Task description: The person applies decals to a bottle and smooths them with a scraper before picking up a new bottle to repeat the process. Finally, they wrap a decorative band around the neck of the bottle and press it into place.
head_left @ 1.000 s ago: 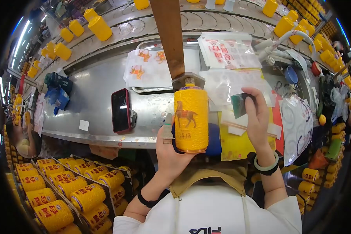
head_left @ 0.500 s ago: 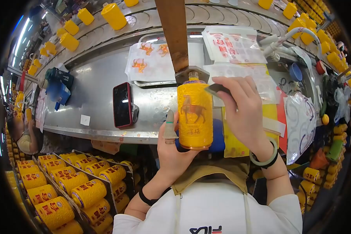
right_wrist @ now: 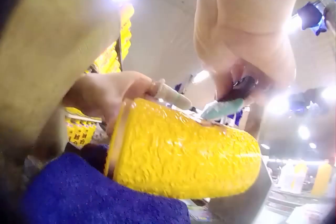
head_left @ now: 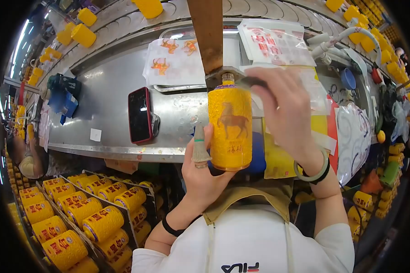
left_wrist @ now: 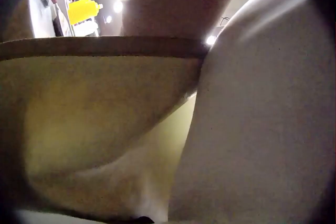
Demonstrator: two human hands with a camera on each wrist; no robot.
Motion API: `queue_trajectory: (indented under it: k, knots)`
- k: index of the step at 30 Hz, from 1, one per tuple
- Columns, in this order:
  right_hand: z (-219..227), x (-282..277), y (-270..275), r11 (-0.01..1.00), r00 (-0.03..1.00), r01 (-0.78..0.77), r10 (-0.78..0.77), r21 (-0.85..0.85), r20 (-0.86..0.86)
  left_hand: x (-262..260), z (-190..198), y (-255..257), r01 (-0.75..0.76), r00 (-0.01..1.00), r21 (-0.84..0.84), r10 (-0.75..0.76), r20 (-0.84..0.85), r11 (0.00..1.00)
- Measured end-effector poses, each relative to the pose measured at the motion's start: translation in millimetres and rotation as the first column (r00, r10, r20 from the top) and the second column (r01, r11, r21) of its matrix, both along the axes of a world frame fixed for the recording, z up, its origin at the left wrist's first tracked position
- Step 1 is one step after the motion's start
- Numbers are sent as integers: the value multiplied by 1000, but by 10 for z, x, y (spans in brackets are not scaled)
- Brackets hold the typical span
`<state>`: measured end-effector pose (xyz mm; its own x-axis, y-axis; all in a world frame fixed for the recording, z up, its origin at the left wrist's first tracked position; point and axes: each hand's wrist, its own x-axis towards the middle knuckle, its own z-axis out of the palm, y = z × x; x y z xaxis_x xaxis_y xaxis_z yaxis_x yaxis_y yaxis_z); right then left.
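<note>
A yellow embossed bottle (head_left: pixel 230 98) with a brown horse decal (head_left: pixel 233 122) lies with its neck toward the metal bracket on a wooden bar (head_left: pixel 207 36). My left hand (head_left: pixel 204 182) grips it at the base and left side. A pale finger cot (head_left: pixel 200 152) covers one digit. My right hand (head_left: pixel 287 113), blurred, pinches a small dark scraper with a green blade (right_wrist: pixel 223 109). In the right wrist view the blade lies against the bottle's decorated side. The left wrist view shows mostly forearm and cloth.
A phone (head_left: pixel 140 114) lies on the metal bench (head_left: pixel 102 86). Horse decals (head_left: pixel 161 66) lie on white sheets behind it. Red-printed sheets (head_left: pixel 269 43) and a white faucet (head_left: pixel 337 41) stand at right. Crated yellow bottles (head_left: pixel 102 223) fill the lower left. A blue cloth (right_wrist: pixel 100 192) lies under the bottle.
The right hand has come leftward from beside the bottle and brought the scraper to its upper right side. The left hand keeps its grip on the bottle.
</note>
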<state>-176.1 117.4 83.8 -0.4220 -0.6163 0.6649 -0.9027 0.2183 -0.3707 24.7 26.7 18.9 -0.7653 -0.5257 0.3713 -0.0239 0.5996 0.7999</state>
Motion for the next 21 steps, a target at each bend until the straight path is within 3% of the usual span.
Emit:
queue_trajectory:
  k: [2,5,10,13,16,18,20,21]
  knots:
    - [-74,-42,48,999,996,49,-51,-21,-77,-11,9,-4,-8,1000,-2,8,-13,1000]
    - [-148,174,175,991,978,-19,45,-129,203,-6,-18,9,-19,1000,76,17,20,997]
    - [-299,352,420,995,989,-85,90,-44,121,-4,-32,-26,21,999,50,-23,41,999]
    - [-347,486,523,981,981,-192,192,-25,2,-8,3,-18,17,999,-5,-16,50,1000]
    - [-321,537,584,957,953,-286,289,-44,88,3,-64,-30,41,997,64,-44,56,997]
    - [-263,507,621,963,947,-256,267,-83,179,16,-28,-48,53,996,76,-57,62,996]
    - [-226,444,628,989,956,-67,102,-135,275,18,73,-90,65,995,86,-71,70,994]
    - [-248,416,622,979,957,-26,83,-201,279,0,168,-126,115,984,-111,-98,149,987]
